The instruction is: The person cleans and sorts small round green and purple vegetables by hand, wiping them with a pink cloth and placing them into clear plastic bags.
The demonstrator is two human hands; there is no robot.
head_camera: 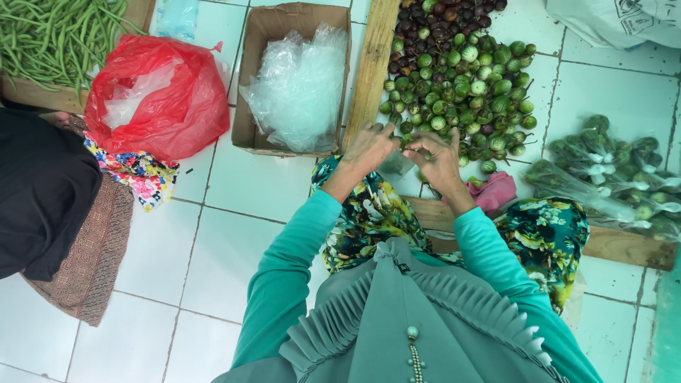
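Head view: our left hand (369, 147) and right hand (441, 157) pinch a clear plastic bag (399, 164) open beside the small green eggplants (461, 89), keeping the pile within easy reach.

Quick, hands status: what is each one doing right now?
Left hand: fingers curled at the near edge of the pile of small green eggplants; grip cannot be told.
Right hand: fingers bent beside it at the pile's edge; contents cannot be told.
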